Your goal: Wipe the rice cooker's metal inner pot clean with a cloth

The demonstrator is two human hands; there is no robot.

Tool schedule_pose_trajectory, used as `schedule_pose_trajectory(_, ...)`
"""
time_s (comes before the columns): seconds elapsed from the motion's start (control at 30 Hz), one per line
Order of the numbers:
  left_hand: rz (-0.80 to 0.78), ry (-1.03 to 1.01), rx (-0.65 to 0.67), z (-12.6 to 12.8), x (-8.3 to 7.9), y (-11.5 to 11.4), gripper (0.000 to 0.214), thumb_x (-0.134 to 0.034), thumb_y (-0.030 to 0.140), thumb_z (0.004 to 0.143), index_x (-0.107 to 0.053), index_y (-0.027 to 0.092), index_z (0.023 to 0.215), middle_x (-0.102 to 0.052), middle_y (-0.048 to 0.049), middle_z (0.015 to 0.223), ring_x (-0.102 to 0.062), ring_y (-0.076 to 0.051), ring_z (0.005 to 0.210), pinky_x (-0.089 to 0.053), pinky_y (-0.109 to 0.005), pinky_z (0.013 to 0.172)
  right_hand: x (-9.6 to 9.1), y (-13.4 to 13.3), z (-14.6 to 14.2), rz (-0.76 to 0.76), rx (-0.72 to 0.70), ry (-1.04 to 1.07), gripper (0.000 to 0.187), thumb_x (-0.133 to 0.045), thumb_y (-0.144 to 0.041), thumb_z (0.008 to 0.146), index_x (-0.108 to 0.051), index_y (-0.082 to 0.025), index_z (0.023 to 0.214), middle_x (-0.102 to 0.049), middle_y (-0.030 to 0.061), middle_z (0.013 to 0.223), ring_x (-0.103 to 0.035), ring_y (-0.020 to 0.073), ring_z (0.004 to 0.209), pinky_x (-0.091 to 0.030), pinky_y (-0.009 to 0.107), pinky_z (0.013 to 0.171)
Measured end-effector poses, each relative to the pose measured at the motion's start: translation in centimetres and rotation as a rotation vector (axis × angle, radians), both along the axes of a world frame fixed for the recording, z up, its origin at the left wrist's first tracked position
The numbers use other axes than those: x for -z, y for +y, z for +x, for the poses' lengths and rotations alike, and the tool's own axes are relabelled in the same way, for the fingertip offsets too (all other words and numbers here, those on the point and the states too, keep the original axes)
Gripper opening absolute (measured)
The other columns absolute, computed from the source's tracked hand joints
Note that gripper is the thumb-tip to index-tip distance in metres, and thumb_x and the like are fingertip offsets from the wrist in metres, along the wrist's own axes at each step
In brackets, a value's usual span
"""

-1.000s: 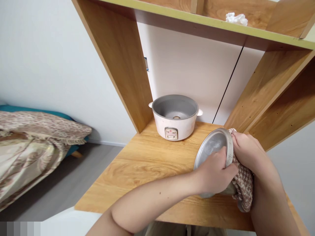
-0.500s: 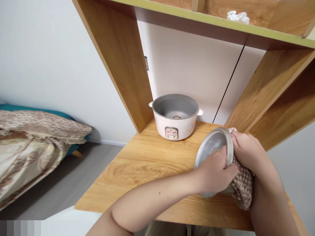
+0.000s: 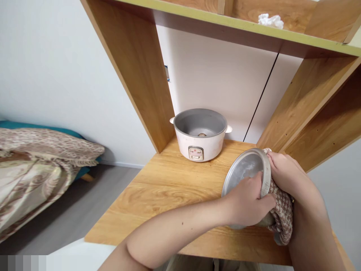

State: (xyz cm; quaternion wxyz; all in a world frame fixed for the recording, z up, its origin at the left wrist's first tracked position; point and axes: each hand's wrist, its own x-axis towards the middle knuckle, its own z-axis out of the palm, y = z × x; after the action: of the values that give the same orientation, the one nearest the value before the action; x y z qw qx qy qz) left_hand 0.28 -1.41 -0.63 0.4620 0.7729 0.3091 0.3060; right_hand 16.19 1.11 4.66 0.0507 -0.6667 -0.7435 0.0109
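A metal inner pot [image 3: 244,168] is tipped on its side over the wooden shelf top [image 3: 169,184], its open mouth facing up and left. My left hand [image 3: 249,203] grips the pot's lower rim, fingers curled over the edge. My right hand [image 3: 284,175] presses a brown and white checked cloth [image 3: 282,216] against the pot's outer wall on the right. A white rice cooker body [image 3: 200,134] stands open and without a lid at the back of the shelf top, apart from both hands.
Wooden side panels rise left [image 3: 135,67] and right [image 3: 307,101] of the shelf. A crumpled white tissue [image 3: 270,20] lies on the upper shelf. A bed with a patterned blanket [image 3: 42,165] stands at the far left over grey floor.
The pot has turned slightly in my hands and the cloth has shifted a little along its wall. The cooker has not moved.
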Motion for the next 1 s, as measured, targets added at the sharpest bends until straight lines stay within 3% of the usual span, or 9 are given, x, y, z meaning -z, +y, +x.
schedule_pose_trajectory(0.2, 0.017, -0.060, 0.032, -0.1, -0.2, 0.0, 0.025, -0.054, 0.024, 0.086, -0.054, 0.020, 0.111, -0.072, -0.0049, 0.107, -0.067, -0.029, 0.104, -0.052, -0.044, 0.092, 0.1, 0.0, 0.1, 0.007, -0.013, -0.017, 0.031, -0.034, -0.031, 0.098, -0.047, -0.024, 0.071, -0.065, 0.0029, 0.075, -0.050, 0.0159, 0.060, -0.029, 0.028, 0.059)
schedule_pose_trajectory(0.53, -0.070, -0.132, 0.014, -0.1, 0.1, 0.1, 0.028, -0.057, 0.036, 0.093, -0.061, 0.019, 0.115, -0.073, -0.0069, 0.111, -0.066, -0.030, 0.107, -0.050, -0.046, 0.094, 0.1, -0.2, -0.4, 0.034, 0.032, -0.008, 0.036, -0.030, -0.030, 0.100, -0.054, -0.024, 0.075, -0.063, 0.0037, 0.073, -0.050, 0.0161, 0.058, -0.029, 0.028, 0.058)
schedule_pose_trajectory(0.77, -0.135, -0.286, 0.001, 0.1, 0.4, 0.8, 0.028, -0.057, 0.036, 0.095, -0.061, 0.017, 0.116, -0.071, -0.0094, 0.117, -0.064, -0.029, 0.114, -0.048, -0.046, 0.101, 0.5, -1.5, -1.1, 0.058, -0.063, -0.091, 0.013, -0.046, -0.021, 0.091, -0.051, -0.023, 0.078, -0.058, 0.0011, 0.066, -0.045, 0.0145, 0.052, -0.026, 0.028, 0.052)
schedule_pose_trajectory(1.0, -0.116, -0.229, -0.025, 0.1, 0.3, 0.6, 0.025, -0.054, 0.030, 0.095, -0.058, 0.018, 0.116, -0.069, -0.0089, 0.123, -0.061, -0.028, 0.118, -0.045, -0.047, 0.106, 0.3, -0.6, -1.0, 0.024, -0.015, -0.016, 0.030, -0.033, -0.027, 0.098, -0.045, -0.024, 0.070, -0.059, 0.0025, 0.066, -0.045, 0.0161, 0.056, -0.026, 0.029, 0.056)
